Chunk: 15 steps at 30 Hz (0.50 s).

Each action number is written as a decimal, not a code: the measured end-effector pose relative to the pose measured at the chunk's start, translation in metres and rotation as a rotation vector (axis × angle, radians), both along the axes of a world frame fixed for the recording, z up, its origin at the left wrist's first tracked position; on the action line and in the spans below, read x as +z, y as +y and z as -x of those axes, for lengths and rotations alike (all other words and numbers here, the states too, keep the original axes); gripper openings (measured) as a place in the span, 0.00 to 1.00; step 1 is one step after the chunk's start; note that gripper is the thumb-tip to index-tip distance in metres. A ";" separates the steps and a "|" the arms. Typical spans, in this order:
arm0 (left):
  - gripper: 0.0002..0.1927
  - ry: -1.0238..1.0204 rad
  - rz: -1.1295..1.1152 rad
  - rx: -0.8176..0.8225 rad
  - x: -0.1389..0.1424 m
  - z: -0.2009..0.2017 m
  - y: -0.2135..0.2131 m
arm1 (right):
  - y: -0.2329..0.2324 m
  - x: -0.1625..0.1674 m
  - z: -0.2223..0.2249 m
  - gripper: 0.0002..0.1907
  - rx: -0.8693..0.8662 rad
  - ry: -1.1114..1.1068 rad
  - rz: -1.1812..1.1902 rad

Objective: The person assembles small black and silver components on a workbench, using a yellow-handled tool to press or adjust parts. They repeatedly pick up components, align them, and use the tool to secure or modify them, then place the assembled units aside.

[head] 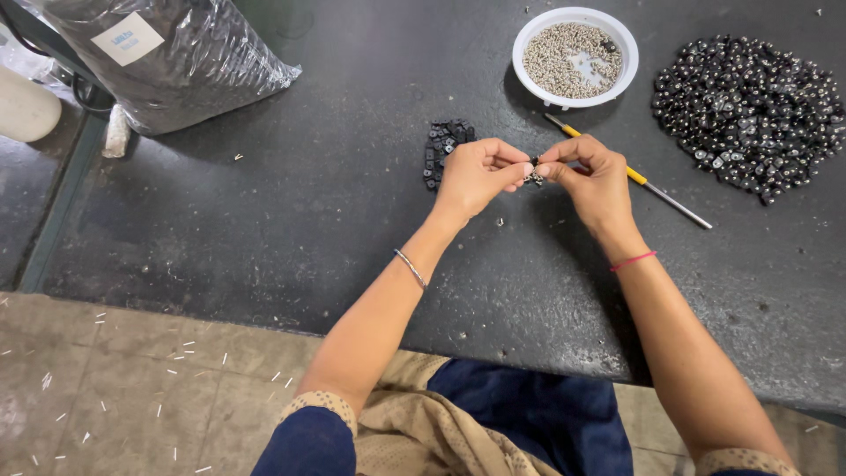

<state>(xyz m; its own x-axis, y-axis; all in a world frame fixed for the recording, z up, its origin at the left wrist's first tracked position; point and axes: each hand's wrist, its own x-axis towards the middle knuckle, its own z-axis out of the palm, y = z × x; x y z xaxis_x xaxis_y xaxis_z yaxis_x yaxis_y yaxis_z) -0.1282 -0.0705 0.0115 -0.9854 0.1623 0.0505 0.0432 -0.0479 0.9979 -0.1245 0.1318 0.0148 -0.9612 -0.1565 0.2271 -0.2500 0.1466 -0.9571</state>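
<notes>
Metal bit (534, 177), tiny and silvery, pinched between both hands over the dark table (308, 194). I see the left hand (474, 176) closed on it with thumb and forefinger, the right hand (592, 174) closed on it from the other side, fingertips nearly touching. Can't tell the part's exact shape, too small. Just left of the left hand: small heap of black blocks (443, 145). Under the right hand runs a yellow-handled tool (636, 175). Beyond the hands, a white bowl (575, 21) of silvery beads. Far right, a big pile of black parts (749, 110). Top left, a plastic bag (167, 57).
</notes>
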 end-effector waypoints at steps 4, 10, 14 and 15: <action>0.10 0.021 0.002 -0.004 -0.002 -0.001 0.001 | 0.000 -0.003 0.001 0.06 0.004 -0.018 0.007; 0.07 0.111 0.130 -0.007 0.005 -0.007 0.002 | 0.000 -0.002 0.001 0.06 0.012 -0.053 0.033; 0.06 0.170 0.229 0.005 0.012 -0.009 0.002 | -0.001 0.000 -0.001 0.07 0.063 -0.066 0.150; 0.06 0.176 0.220 -0.004 0.012 -0.010 0.003 | -0.001 0.000 -0.001 0.08 0.081 -0.069 0.198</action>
<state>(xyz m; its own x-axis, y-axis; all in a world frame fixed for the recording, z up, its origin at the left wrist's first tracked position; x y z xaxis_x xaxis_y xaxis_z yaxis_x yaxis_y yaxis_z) -0.1182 -0.0679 0.0240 -0.9640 0.1918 0.1840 0.2171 0.1688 0.9614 -0.1234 0.1309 0.0151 -0.9616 -0.1928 0.1955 -0.1866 -0.0639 -0.9804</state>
